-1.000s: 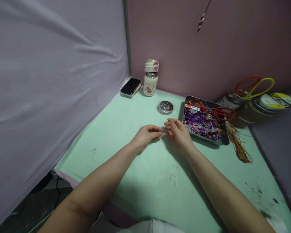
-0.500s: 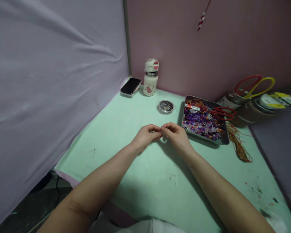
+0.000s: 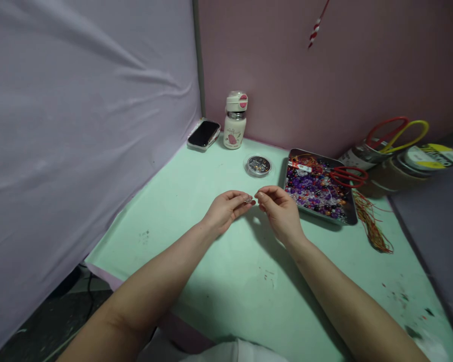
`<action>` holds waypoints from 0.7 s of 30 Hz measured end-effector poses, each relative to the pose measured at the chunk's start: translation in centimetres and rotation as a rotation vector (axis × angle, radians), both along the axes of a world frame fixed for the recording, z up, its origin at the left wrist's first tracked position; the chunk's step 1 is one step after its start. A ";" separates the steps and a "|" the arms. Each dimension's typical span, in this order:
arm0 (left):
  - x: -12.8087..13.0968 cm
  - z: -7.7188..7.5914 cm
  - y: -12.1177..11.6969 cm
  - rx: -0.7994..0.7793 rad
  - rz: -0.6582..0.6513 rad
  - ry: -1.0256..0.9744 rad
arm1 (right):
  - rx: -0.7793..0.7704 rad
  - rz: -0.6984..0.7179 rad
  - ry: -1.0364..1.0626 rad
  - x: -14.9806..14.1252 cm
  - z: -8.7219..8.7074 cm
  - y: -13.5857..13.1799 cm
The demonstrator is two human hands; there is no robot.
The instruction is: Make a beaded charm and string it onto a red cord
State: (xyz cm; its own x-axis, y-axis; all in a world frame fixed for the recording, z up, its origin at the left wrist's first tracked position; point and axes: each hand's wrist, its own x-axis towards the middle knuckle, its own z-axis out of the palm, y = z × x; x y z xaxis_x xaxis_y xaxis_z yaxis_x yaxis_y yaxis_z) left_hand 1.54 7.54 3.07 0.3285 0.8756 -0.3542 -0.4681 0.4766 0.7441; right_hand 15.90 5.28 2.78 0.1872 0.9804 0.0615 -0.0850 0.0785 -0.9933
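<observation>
Over the middle of the table (image 3: 226, 271), my left hand (image 3: 224, 208) is closed, with small clear beads (image 3: 248, 200) pinched at its fingertips and a dark reddish spot at their end. A short gap to the right, my right hand (image 3: 281, 211) has its thumb and index finger pressed together in a pinch. Whatever sits in that pinch is too small to make out. Close by on the right lies a metal tray (image 3: 322, 218) of purple, clear, dark and orange beads (image 3: 313, 192).
Behind my hands is a round clear case (image 3: 258, 165). A phone (image 3: 204, 133) and a white bottle (image 3: 234, 123) stand at the back. Red-handled scissors (image 3: 349, 176) lie over the tray's edge. Jars (image 3: 411, 168) and a cord bundle (image 3: 375, 229) are at the right.
My fingertips, touching before, have come apart. The right hand has shifted slightly right and up, and the clear beads in the left fingers now show.
</observation>
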 end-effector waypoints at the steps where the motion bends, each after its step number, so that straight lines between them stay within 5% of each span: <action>1: 0.0 0.0 0.0 -0.003 -0.001 -0.001 | 0.010 0.001 -0.019 0.1 0.0 0.0; 10: -0.1 -0.2 0.1 0.018 -0.005 -0.015 | 0.272 0.015 -0.513 0.4 2.2 -0.8; 17: -0.1 -0.2 0.1 0.005 -0.017 -0.015 | 0.275 -0.033 -0.592 0.6 2.0 -0.8; 21: -0.1 -0.1 0.1 -0.008 -0.019 -0.004 | 0.398 -0.008 -0.894 1.1 2.4 -0.8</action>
State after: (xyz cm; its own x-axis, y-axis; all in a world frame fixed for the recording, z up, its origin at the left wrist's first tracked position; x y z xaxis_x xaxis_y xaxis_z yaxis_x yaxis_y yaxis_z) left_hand 1.48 7.68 2.98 0.3461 0.8664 -0.3599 -0.4621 0.4913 0.7383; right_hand 17.04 4.46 5.18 -0.0829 0.8563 0.5098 0.6887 0.4190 -0.5918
